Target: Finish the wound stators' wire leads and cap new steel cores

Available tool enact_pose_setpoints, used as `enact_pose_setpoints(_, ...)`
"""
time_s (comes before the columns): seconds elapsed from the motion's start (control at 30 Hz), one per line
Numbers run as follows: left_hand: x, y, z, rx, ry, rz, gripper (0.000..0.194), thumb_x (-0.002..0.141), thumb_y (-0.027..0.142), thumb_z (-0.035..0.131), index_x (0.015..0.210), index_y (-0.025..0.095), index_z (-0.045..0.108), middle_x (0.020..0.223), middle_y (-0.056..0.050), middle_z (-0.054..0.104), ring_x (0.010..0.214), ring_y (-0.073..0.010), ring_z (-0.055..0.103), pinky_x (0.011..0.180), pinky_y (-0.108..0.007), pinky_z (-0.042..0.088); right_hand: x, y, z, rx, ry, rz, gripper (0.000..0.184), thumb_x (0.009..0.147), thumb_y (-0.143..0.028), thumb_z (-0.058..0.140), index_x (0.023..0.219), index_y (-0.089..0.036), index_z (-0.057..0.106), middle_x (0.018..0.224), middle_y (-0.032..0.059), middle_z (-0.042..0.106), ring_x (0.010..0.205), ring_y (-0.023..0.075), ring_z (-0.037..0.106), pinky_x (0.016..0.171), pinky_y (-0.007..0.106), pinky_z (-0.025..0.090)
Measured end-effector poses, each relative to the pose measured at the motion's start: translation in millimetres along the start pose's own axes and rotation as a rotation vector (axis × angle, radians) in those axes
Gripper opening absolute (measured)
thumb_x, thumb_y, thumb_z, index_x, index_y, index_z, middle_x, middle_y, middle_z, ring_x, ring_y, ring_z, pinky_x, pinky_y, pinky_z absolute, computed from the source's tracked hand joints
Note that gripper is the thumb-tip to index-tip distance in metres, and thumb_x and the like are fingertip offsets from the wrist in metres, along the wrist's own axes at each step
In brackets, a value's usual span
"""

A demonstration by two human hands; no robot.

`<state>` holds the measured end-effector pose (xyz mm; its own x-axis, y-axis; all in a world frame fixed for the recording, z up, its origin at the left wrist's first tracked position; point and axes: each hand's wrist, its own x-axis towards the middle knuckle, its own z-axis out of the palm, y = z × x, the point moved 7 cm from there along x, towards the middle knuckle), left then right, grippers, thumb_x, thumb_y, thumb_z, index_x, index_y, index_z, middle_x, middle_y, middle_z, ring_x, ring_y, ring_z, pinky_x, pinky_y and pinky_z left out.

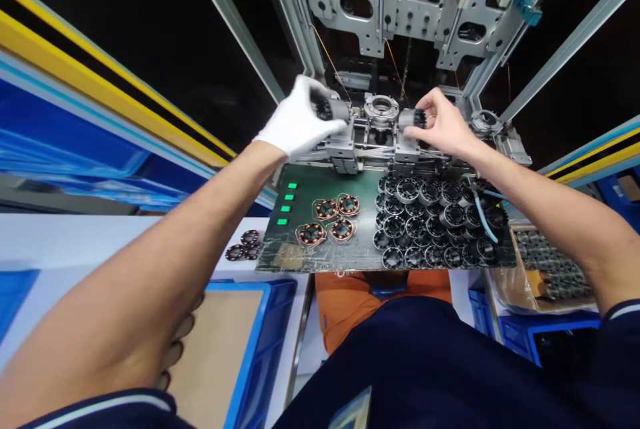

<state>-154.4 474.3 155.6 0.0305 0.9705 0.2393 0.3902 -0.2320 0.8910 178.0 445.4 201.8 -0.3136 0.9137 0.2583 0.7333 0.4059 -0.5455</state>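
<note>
White-gloved, the left hand (300, 123) clamps its fingers on one toothed metal cylinder (339, 111), the bare right hand (443, 125) on a second cylinder (410, 119).

No text or number is legible. A small white mark (342, 274) against the orange trousers (337, 305), below the centre of the frame, is too small to make out, as is any print on the small dark tag (325, 321) lower down.
</note>
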Motion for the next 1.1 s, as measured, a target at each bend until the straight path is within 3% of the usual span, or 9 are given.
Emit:
enact_pose_setpoints(0.13, 3.0, 12.3, -10.5, -0.127, 0.010, -0.035, 0.091, 0.059, 0.037, 0.117, 0.130, 0.023, 0.063, 0.128, 0.000, 0.075, 0.131, -0.0274, 0.062, 0.136, -0.064, 0.041, 2.9, -5.7, -11.7, 0.079, -0.007, -0.038, 0.055, 0.093, -0.036, 0.087, 0.143, -0.028, 0.066, 0.115, 0.0052, 0.071, 0.102, 0.0287, 0.069, 0.096, 0.051, 0.064)
enact_pose_setpoints(0.23, 8.3, 22.0, -14.8, -0.143, -0.020, 0.013, 0.094, 0.053, 0.051, 0.118, 0.127, 0.024, 0.069, 0.126, -0.002, 0.077, 0.123, -0.0309, 0.067, 0.130, -0.073, 0.046, 3.0, -8.4, -17.2, 0.052, -0.021, -0.063, 0.041, 0.095, -0.043, 0.086, 0.132, -0.030, 0.073, 0.106, 0.0040, 0.074, 0.099, 0.0290, 0.068, 0.098, 0.052, 0.064)
enact_pose_setpoints(0.37, 6.7, 20.2, -16.8, -0.044, 0.066, 0.126, 0.114, 0.037, 0.049, 0.120, 0.137, 0.025, 0.071, 0.137, -0.002, 0.078, 0.120, -0.0315, 0.069, 0.122, -0.075, 0.053, -3.3, -8.8, -18.7, 0.059, 0.054, -0.123, 0.064, 0.081, -0.048, 0.097, 0.137, -0.028, 0.072, 0.125, 0.0090, 0.078, 0.112, 0.0323, 0.070, 0.096, 0.050, 0.064)
enact_pose_setpoints(0.43, 4.5, 9.8, -6.9, 0.010, 0.043, 0.123, 0.109, 0.039, 0.054, 0.117, 0.136, 0.025, 0.076, 0.137, 0.001, 0.081, 0.127, -0.0315, 0.067, 0.130, -0.072, 0.046, -8.4, -6.5, -10.1, 0.059, 0.046, -0.125, 0.063, 0.082, -0.047, 0.094, 0.137, -0.026, 0.072, 0.125, 0.0098, 0.078, 0.111, 0.0324, 0.070, 0.099, 0.052, 0.062)
enact_pose_setpoints(0.57, 1.8, -13.0, 11.4, 0.061, -0.018, 0.083, 0.083, 0.036, 0.055, 0.114, 0.109, 0.029, 0.085, 0.114, 0.005, 0.087, 0.121, -0.0292, 0.069, 0.135, -0.064, 0.041, -18.3, -2.3, 6.4, -0.035, 0.022, -0.096, 0.056, 0.081, -0.046, 0.093, 0.130, -0.026, 0.073, 0.117, 0.0078, 0.079, 0.101, 0.0310, 0.067, 0.103, 0.055, 0.058)
enact_pose_setpoints(0.73, -1.6, -5.3, 9.9, 0.029, -0.044, 0.124, 0.079, 0.044, 0.053, 0.112, 0.113, 0.028, 0.084, 0.118, 0.004, 0.089, 0.126, -0.0286, 0.074, 0.133, -0.053, 0.045, -16.6, -0.4, 7.7, -0.024, -0.008, -0.053, 0.060, 0.081, -0.048, 0.091, 0.133, -0.025, 0.071, 0.110, 0.0042, 0.079, 0.085, 0.0252, 0.064, 0.092, 0.049, 0.059)
enact_pose_setpoints(0.83, 8.9, 9.5, 1.5, 0.131, -0.100, 0.001, 0.074, 0.048, 0.045, 0.113, 0.112, 0.024, 0.082, 0.116, 0.007, 0.087, 0.126, -0.0253, 0.072, 0.137, -0.049, 0.041, 8.5, -5.2, 7.3, -0.045, -0.078, -0.076, 0.060, 0.082, -0.045, 0.092, 0.134, -0.026, 0.071, 0.110, 0.0041, 0.081, 0.083, 0.0256, 0.067, 0.092, 0.049, 0.060)
enact_pose_setpoints(0.97, 44.7, 37.3, -31.7, 0.266, 0.070, -0.029, 0.087, 0.049, 0.025, 0.116, 0.126, 0.022, 0.075, 0.136, 0.013, 0.080, 0.133, -0.0213, 0.064, 0.143, -0.050, 0.034, 69.4, -15.5, 3.1, -0.079, 0.013, -0.126, 0.058, 0.085, -0.040, 0.093, 0.136, -0.031, 0.068, 0.125, 0.0070, 0.082, 0.097, 0.0319, 0.073, 0.103, 0.055, 0.063)
enact_pose_setpoints(1.1, 78.8, 25.2, -43.1, 0.344, 0.034, -0.163, 0.074, 0.047, 0.022, 0.118, 0.108, 0.021, 0.076, 0.114, 0.013, 0.085, 0.124, -0.0191, 0.063, 0.141, -0.050, 0.037, 120.4, -15.9, 24.7, -0.188, -0.012, -0.132, 0.057, 0.070, -0.036, 0.105, 0.117, -0.029, 0.074, 0.118, 0.0092, 0.081, 0.113, 0.0396, 0.074, 0.111, 0.064, 0.062)
